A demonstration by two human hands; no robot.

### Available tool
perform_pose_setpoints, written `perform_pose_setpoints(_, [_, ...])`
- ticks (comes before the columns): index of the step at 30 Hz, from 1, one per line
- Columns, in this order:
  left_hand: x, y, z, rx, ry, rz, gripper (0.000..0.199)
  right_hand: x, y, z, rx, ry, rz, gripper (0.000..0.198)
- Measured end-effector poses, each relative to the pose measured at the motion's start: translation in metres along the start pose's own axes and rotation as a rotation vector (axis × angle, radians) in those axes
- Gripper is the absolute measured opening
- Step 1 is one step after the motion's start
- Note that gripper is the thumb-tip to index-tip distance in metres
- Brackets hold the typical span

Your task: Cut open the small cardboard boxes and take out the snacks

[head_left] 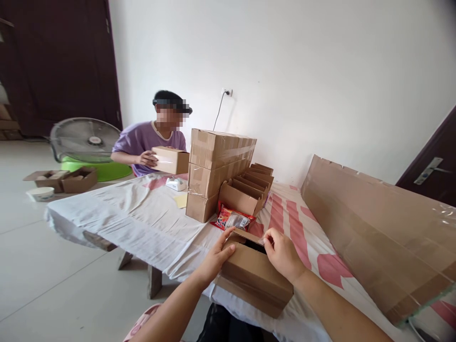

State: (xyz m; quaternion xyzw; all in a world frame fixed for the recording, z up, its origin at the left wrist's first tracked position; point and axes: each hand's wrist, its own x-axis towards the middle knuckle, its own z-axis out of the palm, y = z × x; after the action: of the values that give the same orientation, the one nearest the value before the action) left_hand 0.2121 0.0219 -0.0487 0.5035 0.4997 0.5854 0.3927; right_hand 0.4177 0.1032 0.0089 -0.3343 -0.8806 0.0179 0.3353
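A small brown cardboard box (pixel 254 275) rests at the near edge of the cloth-covered table, with a dark gap along its far top side. My left hand (pixel 215 259) grips its left top edge, thumb on the top panel and fingers at the far flap. At the opposite end of the gap, my right hand (pixel 281 254) has its thumb and forefinger pinched on the flap's edge. Just beyond the box lies a red packet (pixel 233 218) with a clear window, its contents unclear. Several open boxes (pixel 242 194) stand in a row behind the packet.
Taped cartons (pixel 201 178) form a stack beyond my left hand. A large cardboard sheet (pixel 374 228) leans along the right side. Across the table, a person (pixel 144 137) holds another carton (pixel 167 159) near a white device (pixel 176 184). A fan (pixel 85 140) stands on the floor.
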Motion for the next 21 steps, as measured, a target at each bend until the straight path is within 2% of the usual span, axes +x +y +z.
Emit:
perform_pose_setpoints(6, [0.0,0.001,0.001,0.005,0.012,-0.006,0.066,0.0,0.011,-0.004,-0.08,-0.007,0.126,0.014])
perform_pose_setpoints(11, [-0.001,0.003,0.0,0.038,0.016,-0.017,0.066,-0.019,0.035,-0.024,-0.046,0.044,0.215,0.011])
perform_pose_setpoints(16, [-0.002,0.0,-0.001,0.041,0.009,-0.019,0.069,-0.08,0.067,-0.056,-0.027,0.088,0.189,0.012])
perform_pose_setpoints(21, [0.0,-0.007,-0.002,0.06,0.025,-0.038,0.071,-0.163,0.084,-0.074,-0.091,-0.056,0.202,0.016])
